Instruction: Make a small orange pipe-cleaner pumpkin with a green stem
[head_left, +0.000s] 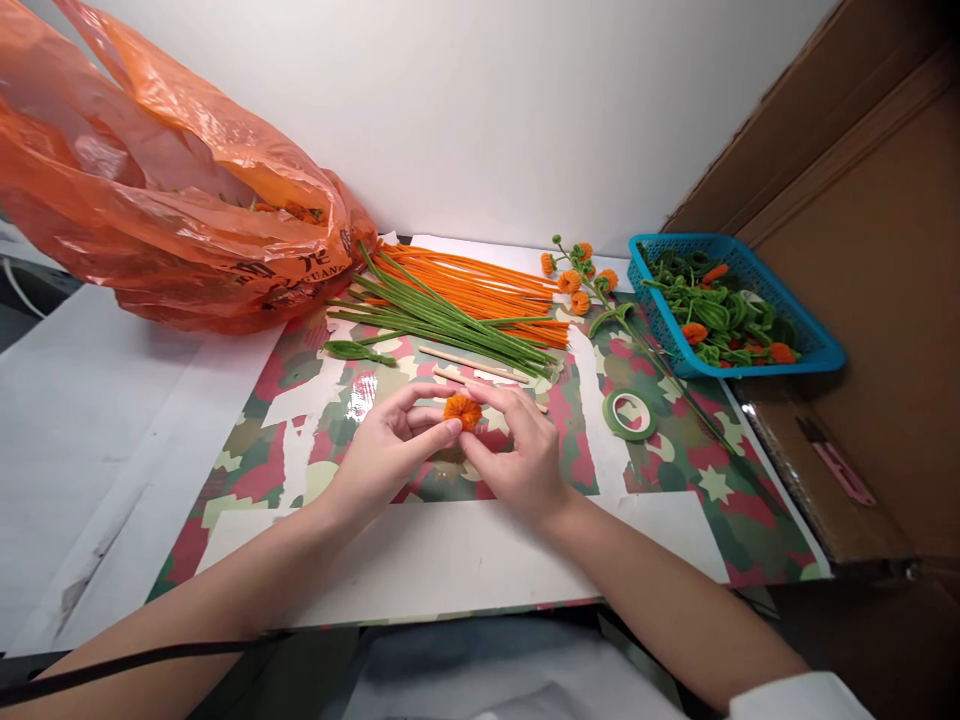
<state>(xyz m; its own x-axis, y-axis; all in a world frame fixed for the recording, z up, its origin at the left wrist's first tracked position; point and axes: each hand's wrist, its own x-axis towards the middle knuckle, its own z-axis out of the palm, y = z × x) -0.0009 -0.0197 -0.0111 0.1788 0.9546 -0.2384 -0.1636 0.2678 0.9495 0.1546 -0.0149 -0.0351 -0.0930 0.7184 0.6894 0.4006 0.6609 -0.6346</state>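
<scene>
An orange pipe-cleaner flower head is pinched between my two hands over the middle of the table. My left hand grips its left side with thumb and fingertips. From the other side, the thumb and fingers of my right hand close on it. Just beyond my hands lie thin wooden sticks. Behind those are a bundle of green pipe cleaners and a bundle of orange pipe cleaners. A green pipe-cleaner leaf piece rests to the left.
At the back left stands a large orange plastic bag. A finished flower stem with orange blooms lies right of the bundles, near a roll of green tape. The blue basket holds green and orange pieces. A pink cutter lies far right.
</scene>
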